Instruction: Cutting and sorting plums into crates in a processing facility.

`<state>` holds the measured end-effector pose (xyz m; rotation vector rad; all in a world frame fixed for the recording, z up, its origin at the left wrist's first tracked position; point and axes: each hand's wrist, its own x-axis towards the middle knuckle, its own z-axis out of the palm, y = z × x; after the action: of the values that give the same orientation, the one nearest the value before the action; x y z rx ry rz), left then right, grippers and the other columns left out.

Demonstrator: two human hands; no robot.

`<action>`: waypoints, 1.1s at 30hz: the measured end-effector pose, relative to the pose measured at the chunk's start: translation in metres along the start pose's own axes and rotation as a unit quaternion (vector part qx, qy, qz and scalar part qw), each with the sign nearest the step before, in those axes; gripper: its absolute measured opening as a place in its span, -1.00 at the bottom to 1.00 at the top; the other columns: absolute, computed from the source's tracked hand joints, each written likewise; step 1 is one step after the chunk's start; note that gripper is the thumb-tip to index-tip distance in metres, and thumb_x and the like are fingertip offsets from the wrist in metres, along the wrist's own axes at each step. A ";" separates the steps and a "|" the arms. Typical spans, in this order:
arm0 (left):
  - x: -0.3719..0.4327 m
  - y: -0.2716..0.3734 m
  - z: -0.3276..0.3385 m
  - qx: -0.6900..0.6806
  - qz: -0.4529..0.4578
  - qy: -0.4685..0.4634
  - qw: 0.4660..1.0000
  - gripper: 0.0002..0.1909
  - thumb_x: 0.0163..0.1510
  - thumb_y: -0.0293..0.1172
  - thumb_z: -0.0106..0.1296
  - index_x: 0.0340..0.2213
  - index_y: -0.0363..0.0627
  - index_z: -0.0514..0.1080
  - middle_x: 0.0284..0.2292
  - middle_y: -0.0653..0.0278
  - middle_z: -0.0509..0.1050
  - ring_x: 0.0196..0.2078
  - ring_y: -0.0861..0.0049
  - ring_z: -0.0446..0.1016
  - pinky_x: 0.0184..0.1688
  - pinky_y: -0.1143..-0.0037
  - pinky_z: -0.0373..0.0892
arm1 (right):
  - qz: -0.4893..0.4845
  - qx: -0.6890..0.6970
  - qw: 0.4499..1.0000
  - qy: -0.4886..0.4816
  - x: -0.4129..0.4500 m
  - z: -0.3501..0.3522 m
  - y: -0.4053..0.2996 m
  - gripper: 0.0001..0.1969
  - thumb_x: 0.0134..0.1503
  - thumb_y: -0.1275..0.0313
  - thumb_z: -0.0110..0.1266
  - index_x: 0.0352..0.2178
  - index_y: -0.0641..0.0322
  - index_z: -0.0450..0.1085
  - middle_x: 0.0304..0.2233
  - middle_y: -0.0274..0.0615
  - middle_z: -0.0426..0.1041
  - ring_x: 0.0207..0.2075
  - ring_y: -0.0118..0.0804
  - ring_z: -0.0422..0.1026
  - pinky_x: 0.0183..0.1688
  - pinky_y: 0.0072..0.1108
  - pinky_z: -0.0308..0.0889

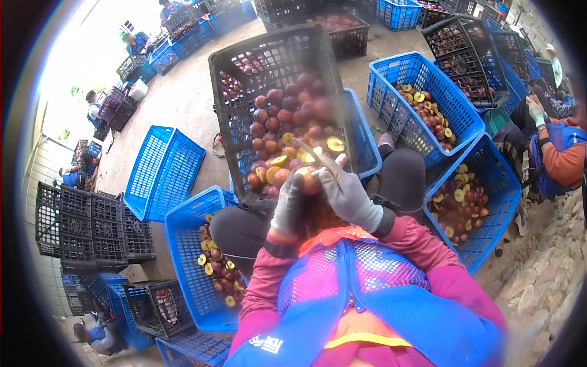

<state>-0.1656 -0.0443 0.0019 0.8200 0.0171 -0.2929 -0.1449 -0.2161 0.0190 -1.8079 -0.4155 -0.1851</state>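
My left hand (289, 204), in a grey glove with dark fingers, grips a reddish plum (309, 180). Close against it, my right hand (351, 197), in a light grey glove, holds a small knife (306, 149) with a curved blade pointing up and left. Both hands are over the near edge of a tilted black plastic crate (229, 137). Inside it lie many whole plums (284, 114), with several cut yellow halves (335, 144) at the near side. A blur covers part of the crate's right side.
Blue crates with cut plums stand at my left (176, 257), right (500, 220) and front right (385, 101). Another blue crate (160, 169) stands left, near stacked black crates (91, 229). A person (559, 151) sits at the right beside a rough stone surface (545, 280).
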 end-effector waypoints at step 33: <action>-0.034 0.093 0.024 0.340 0.209 0.096 0.912 -0.37 0.18 -0.48 0.26 0.22 -0.25 0.27 0.00 0.07 0.51 -0.07 0.38 0.57 -0.10 0.40 0.55 | -0.035 -0.150 0.983 -0.099 -0.013 -0.042 0.035 -0.63 0.44 0.26 -0.02 0.14 0.26 0.37 -0.42 -0.01 0.60 -0.40 -0.04 0.63 -0.36 -0.35 0.47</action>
<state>-0.1757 0.0067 0.0887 1.5158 -0.0804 0.2124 -0.1399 -0.2669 -0.0051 -2.1178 -0.6200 -0.1212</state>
